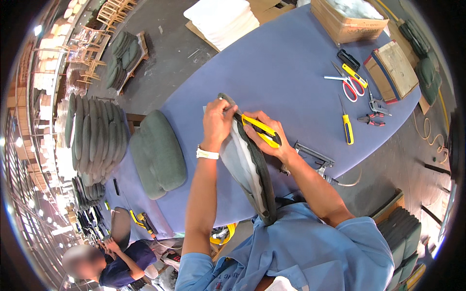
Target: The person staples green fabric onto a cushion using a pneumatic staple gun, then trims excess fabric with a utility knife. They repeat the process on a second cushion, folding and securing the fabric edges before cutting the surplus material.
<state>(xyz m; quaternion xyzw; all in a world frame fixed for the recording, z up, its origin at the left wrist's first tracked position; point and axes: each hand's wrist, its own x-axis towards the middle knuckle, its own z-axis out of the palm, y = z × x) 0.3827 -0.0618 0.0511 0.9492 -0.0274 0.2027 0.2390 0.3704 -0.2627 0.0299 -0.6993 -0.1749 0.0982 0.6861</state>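
Observation:
A dark green padded cushion (241, 167) stands on edge in front of me, its near end against my shirt and its pale underside facing left. My left hand (216, 122) pinches the cushion's fabric edge near the far end. In my right hand (268, 136) is a yellow and black utility knife (262, 129), its front end at the cushion's edge close to my left fingers. The blade itself is too small to make out. To the left, another green cushion (158, 154) lies flat on the blue-covered table (276, 68).
Right of my hands lie a staple gun (314, 157), yellow screwdriver (346, 127), red-handled scissors (353, 88), pliers (372, 119) and another yellow cutter (354, 75). Cardboard boxes (393, 72) stand at the far right. Stacked cushions (94, 136) rise at left; a co-worker (121, 264) works lower left.

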